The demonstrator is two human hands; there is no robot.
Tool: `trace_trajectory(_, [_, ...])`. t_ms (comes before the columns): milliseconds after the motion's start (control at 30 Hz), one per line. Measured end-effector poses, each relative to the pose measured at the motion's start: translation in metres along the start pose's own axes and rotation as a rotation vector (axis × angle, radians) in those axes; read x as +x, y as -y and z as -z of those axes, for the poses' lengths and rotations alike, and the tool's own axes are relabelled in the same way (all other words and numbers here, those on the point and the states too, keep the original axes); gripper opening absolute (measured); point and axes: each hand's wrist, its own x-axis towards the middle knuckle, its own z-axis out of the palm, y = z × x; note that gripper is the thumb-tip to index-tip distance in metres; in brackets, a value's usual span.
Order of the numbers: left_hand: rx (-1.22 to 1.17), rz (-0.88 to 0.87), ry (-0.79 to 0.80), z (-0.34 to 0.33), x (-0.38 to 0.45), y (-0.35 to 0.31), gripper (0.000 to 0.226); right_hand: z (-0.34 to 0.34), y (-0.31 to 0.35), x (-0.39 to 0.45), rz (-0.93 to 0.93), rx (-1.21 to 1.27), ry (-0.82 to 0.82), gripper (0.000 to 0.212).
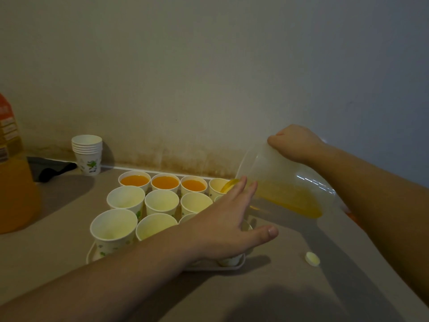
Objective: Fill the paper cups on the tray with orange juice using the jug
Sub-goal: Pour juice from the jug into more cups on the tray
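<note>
From the head view, the right hand [294,142] grips the translucent jug [285,182], tilted with its spout over the fourth back-row paper cup [218,185] on the tray [232,266]. Three back-row cups [165,182] hold orange juice. The left hand [222,226] hovers over the tray with fingers spread and relaxed, holding nothing. A bottle cap [312,258] lies on the desk [267,293].

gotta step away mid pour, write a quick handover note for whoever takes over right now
Right hand grips the tilted jug; its spout is over the fourth back-row cup, juice at the lip.
Left hand is open, fingers straight near the jug's spout, above the tray.
Done: three back-row cups are full.
Left: finish the fourth cup, then the empty cups in the middle and front rows. Some cups are hidden by the left arm.
The jug looks under half full.
</note>
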Motion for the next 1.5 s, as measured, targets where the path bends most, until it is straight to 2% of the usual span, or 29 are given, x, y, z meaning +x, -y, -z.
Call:
trace_trajectory(400, [0.006,-0.011,-0.015,-0.003,0.0,0.003,0.102,-0.004,-0.002,0.004,-0.012,0.045,-0.032,0.036])
trace_trajectory(1500, [0.008,-0.005,-0.02,-0.001,-0.001,0.002,0.102,-0.003,0.0,0.007,0.025,-0.009,-0.009,0.033])
